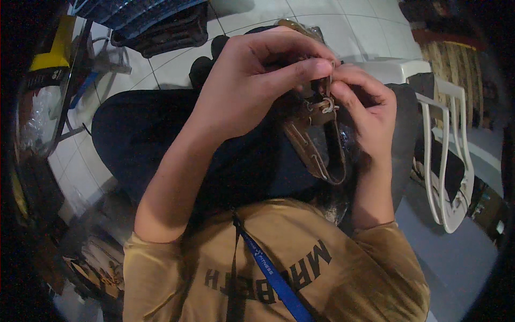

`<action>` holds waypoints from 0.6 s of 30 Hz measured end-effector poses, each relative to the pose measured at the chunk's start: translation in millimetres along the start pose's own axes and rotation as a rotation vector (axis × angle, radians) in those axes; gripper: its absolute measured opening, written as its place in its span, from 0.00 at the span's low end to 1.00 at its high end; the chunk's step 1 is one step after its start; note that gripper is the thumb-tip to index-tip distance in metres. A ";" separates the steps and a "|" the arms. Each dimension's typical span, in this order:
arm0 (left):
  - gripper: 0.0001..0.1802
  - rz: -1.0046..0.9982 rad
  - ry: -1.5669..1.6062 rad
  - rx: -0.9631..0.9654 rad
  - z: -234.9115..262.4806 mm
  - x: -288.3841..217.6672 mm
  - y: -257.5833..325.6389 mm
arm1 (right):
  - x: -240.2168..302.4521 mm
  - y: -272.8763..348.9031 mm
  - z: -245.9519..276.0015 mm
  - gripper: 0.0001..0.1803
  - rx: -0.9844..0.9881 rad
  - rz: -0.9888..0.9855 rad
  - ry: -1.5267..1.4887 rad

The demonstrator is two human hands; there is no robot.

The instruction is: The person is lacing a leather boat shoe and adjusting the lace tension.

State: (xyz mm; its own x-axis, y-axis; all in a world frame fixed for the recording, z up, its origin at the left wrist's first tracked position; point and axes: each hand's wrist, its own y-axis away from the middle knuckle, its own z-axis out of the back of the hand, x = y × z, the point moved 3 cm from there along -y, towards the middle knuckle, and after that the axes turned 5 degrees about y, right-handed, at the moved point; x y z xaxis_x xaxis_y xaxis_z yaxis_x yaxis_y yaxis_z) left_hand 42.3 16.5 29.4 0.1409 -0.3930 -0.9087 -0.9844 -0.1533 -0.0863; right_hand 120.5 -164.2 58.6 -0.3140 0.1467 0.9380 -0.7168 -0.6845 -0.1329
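Over the dark pants [142, 126] of the person, just in front of the tan shirt [209, 241], I see two bare hands close together. The left hand [252, 78] has its grip closed, with the thumb and pointing finger pinched on the top end of a brown leather strap [306, 144]. The right hand [371, 104] is just beside it, and its grip is closed too, with the thumb and bent fingers pinching near the same top end. The fingers hide most of that bit, so I cannot tell its shape. Below the fingertips there is a shiny metal ring [328, 105] on the strap. Under that, the strap hangs in a long loop, tilted, with its round bottom over the lap.

A blue lanyard [271, 276] hangs down the shirt. To the right is a white plastic chair [451, 219] with open bars. On the far side of the knees are pale floor tiles [171, 67], and a dark crate [161, 40] is up at the top left.
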 end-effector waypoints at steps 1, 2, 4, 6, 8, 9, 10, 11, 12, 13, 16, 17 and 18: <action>0.10 -0.005 0.012 0.002 0.2 -0.2 0.0 | 0.4 0.0 -0.6 0.07 0.000 -0.036 -0.011; 0.10 -0.005 0.012 0.003 0.4 0.0 0.0 | 0.4 0.3 -1.3 0.07 0.001 -0.073 -0.022; 0.10 -0.020 0.038 0.002 1.7 0.0 -0.5 | 1.7 1.3 -2.8 0.08 -0.004 -0.081 -0.019; 0.10 -0.039 0.028 0.006 3.6 0.7 -1.9 | 0.6 1.0 -3.2 0.08 -0.008 -0.090 -0.016; 0.10 -0.058 0.019 0.011 3.7 0.7 -2.6 | -4.3 0.3 -2.4 0.09 0.040 -0.100 -0.113; 0.10 -0.057 0.026 0.009 3.2 0.9 -2.8 | -5.8 -0.4 -1.7 0.09 0.041 -0.100 -0.112; 0.10 -0.057 0.031 0.007 3.1 0.9 -3.0 | -6.4 -1.4 -1.9 0.09 0.064 -0.077 -0.120; 0.10 -0.057 0.031 0.007 3.1 1.5 -3.1 | -6.4 -2.0 -2.3 0.09 0.088 -0.054 -0.129; 0.10 -0.069 0.037 0.009 3.0 2.1 -3.1 | -6.4 -2.3 -2.1 0.09 0.088 -0.054 -0.129; 0.10 -0.079 0.043 0.011 3.2 2.3 -2.6 | -5.8 -2.5 -3.0 0.09 0.105 -0.040 -0.144; 0.10 -0.059 0.057 0.018 3.2 2.6 -2.0 | -4.2 -2.8 -5.3 0.08 0.114 -0.065 -0.203; 0.10 -0.058 0.058 0.017 3.4 2.9 -1.9 | -3.9 -2.7 -5.7 0.09 0.106 -0.103 -0.245; 0.09 -0.066 0.038 0.025 3.6 3.1 -2.0 | -2.8 -2.7 -5.2 0.09 0.106 -0.104 -0.245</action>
State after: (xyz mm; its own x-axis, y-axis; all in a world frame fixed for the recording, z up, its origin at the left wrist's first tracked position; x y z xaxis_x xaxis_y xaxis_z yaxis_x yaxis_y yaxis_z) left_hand 44.4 18.8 25.3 0.2087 -0.4168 -0.8847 -0.9752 -0.1574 -0.1559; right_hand 120.0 -159.1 54.7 -0.0731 0.0519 0.9960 -0.6640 -0.7477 -0.0098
